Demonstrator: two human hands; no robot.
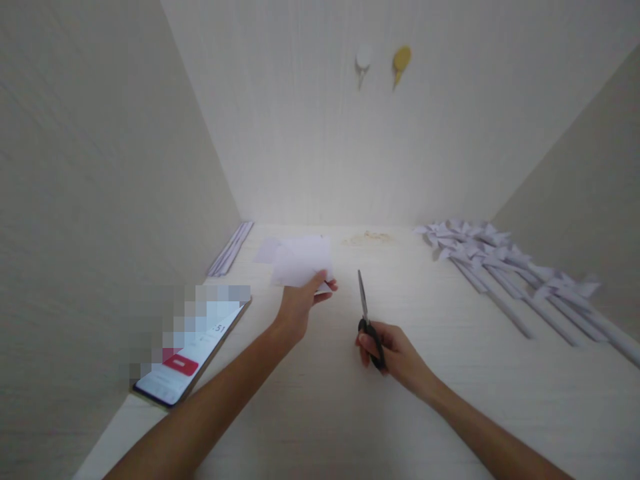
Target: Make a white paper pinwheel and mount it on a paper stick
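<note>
Between the thumb and fingers of my left hand [300, 303] is a white sheet of paper [303, 260], pinched at its near right corner. Part of another paper piece [267, 249] shows behind it on the left, lying on the table. My right hand [387, 347] is closed around the black handles of a pair of scissors [364, 307]. The blades look closed together and point away from me, to the right of the sheet and apart from it.
Several paper pinwheels [470, 247] with rolled paper sticks lie in a pile on the right. Folded paper strips [233, 248] lie at the back left. A phone [200, 353] leans against the left wall. Two hooks, one white [363, 59] and one yellow [401, 60], are on the back wall.
</note>
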